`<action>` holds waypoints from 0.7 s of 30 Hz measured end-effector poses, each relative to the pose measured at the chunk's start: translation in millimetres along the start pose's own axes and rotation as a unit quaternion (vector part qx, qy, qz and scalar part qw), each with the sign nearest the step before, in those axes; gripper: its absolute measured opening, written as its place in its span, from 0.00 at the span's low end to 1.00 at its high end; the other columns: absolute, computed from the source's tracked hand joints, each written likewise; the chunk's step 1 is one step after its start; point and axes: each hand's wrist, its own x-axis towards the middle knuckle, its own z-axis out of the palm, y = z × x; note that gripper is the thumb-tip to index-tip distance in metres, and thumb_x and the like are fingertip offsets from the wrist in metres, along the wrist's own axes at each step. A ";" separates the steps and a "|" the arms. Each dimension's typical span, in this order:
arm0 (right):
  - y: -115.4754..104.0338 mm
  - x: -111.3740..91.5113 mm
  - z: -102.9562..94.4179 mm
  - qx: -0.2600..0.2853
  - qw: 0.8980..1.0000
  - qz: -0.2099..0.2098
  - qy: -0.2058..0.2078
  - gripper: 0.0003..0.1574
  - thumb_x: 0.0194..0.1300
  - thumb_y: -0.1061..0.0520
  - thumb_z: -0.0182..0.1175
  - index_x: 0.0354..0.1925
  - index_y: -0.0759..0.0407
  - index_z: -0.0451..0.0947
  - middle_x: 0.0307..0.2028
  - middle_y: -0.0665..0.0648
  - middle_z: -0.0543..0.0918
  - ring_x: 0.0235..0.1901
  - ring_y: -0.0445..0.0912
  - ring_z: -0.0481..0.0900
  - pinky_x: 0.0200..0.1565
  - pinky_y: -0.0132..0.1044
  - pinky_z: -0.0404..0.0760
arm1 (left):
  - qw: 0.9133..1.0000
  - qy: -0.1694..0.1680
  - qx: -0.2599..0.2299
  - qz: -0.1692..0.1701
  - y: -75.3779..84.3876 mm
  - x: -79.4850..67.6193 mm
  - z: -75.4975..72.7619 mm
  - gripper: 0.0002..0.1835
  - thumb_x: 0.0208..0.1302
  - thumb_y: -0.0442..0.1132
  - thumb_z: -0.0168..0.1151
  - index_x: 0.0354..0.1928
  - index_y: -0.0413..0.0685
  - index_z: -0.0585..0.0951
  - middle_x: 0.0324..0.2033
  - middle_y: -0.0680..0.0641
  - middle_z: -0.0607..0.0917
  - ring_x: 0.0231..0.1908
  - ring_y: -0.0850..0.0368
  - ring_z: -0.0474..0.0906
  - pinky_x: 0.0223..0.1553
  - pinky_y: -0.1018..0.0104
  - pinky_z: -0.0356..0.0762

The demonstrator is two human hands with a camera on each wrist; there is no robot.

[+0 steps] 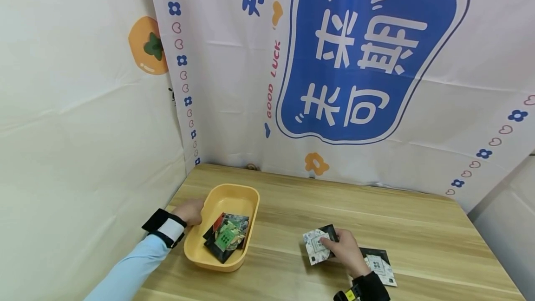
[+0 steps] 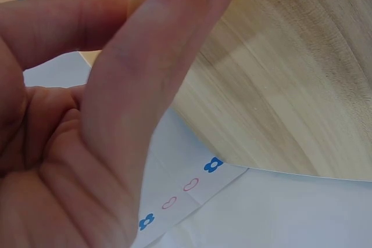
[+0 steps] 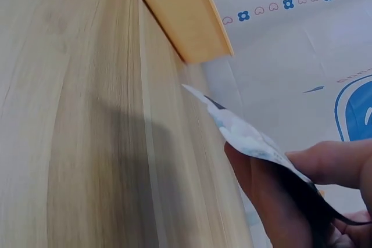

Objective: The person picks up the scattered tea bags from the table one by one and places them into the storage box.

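A yellow plastic tray [image 1: 217, 194] stands at the left of the table, with several flat packets [image 1: 227, 236] in it, black, green and red. My left hand [image 1: 190, 211] grips the tray's left rim; in the left wrist view thumb and fingers pinch its edge. My right hand [image 1: 347, 250] pinches a black-and-white sachet [image 1: 316, 246], held above the table to the right of the tray. The right wrist view shows this sachet [image 3: 250, 137] edge-on between thumb and fingers. Another black-and-white sachet [image 1: 378, 266] lies on the table by the right wrist, partly covered by the hand.
The wooden table [image 1: 288, 208] meets a white printed cloth [image 1: 234, 106] at its back edge. A plain white wall covering [image 1: 83, 152] rises close beside the left arm. The table's right edge slants off at the far right.
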 end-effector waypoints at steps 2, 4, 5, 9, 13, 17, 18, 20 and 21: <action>-0.7 0.7 2.3 -0.001 1.000 -0.002 0.007 0.10 0.65 0.60 0.63 0.38 0.69 0.79 0.26 0.54 0.81 0.26 0.43 0.75 0.30 0.31 0.72 | 1.000 -0.001 0.005 0.000 0.3 0.2 -0.1 0.12 0.48 0.18 0.52 0.34 0.36 0.77 0.21 0.47 0.76 0.15 0.59 0.71 0.14 0.74 0.66; -1.4 1.1 4.7 0.001 1.000 -0.008 0.015 0.10 0.64 0.61 0.64 0.38 0.70 0.80 0.27 0.55 0.83 0.27 0.42 0.77 0.30 0.31 0.74 | 1.000 0.001 0.009 0.002 0.4 0.5 -0.1 0.13 0.49 0.18 0.52 0.35 0.36 0.77 0.22 0.47 0.76 0.16 0.59 0.72 0.14 0.74 0.66; -1.9 1.0 5.9 0.003 1.000 -0.012 0.018 0.11 0.63 0.61 0.64 0.39 0.70 0.80 0.28 0.55 0.84 0.27 0.42 0.78 0.31 0.31 0.76 | 1.000 0.002 0.010 0.004 0.3 0.8 -0.1 0.13 0.48 0.18 0.52 0.35 0.36 0.77 0.22 0.47 0.76 0.16 0.58 0.72 0.14 0.74 0.66; -4.5 0.4 10.3 0.015 0.999 -0.024 0.023 0.12 0.63 0.61 0.64 0.40 0.71 0.81 0.28 0.55 0.84 0.27 0.41 0.79 0.30 0.30 0.77 | 1.000 0.003 0.010 0.003 0.0 1.5 0.5 0.13 0.48 0.18 0.52 0.34 0.36 0.77 0.22 0.47 0.76 0.15 0.59 0.72 0.14 0.74 0.66; -8.6 0.2 14.0 0.021 0.999 -0.022 0.021 0.11 0.63 0.62 0.64 0.41 0.71 0.81 0.28 0.56 0.85 0.28 0.42 0.79 0.32 0.30 0.76 | 1.000 0.004 0.014 0.004 0.1 1.9 0.2 0.12 0.47 0.18 0.52 0.33 0.36 0.77 0.21 0.47 0.76 0.16 0.59 0.72 0.14 0.74 0.66; -12.1 1.2 18.3 0.023 0.999 -0.021 0.029 0.11 0.63 0.62 0.64 0.39 0.72 0.81 0.29 0.57 0.85 0.29 0.43 0.80 0.32 0.31 0.77 | 1.000 0.004 0.017 0.002 2.0 0.0 -0.6 0.12 0.48 0.18 0.52 0.33 0.36 0.77 0.22 0.47 0.76 0.17 0.58 0.73 0.15 0.73 0.66; -13.0 1.4 19.2 0.025 0.999 -0.019 0.030 0.11 0.63 0.62 0.64 0.39 0.72 0.81 0.29 0.57 0.85 0.29 0.43 0.80 0.32 0.31 0.77 | 1.000 0.004 0.017 0.000 2.6 -0.6 -0.6 0.11 0.48 0.18 0.52 0.33 0.36 0.77 0.22 0.47 0.76 0.17 0.58 0.73 0.15 0.73 0.66; -14.7 2.1 20.9 0.030 0.999 -0.022 0.028 0.11 0.63 0.62 0.64 0.39 0.72 0.80 0.29 0.57 0.85 0.29 0.43 0.80 0.32 0.31 0.77 | 1.000 0.003 0.013 -0.002 3.4 -1.8 -0.6 0.11 0.48 0.18 0.52 0.33 0.35 0.77 0.21 0.47 0.76 0.17 0.58 0.73 0.15 0.73 0.66; -15.6 2.5 21.7 0.034 0.999 -0.021 0.024 0.12 0.63 0.62 0.64 0.40 0.72 0.80 0.29 0.57 0.85 0.29 0.43 0.80 0.32 0.31 0.78 | 1.000 0.003 0.012 -0.002 3.7 -2.4 -0.8 0.11 0.48 0.18 0.52 0.33 0.35 0.77 0.21 0.47 0.76 0.16 0.58 0.73 0.15 0.74 0.65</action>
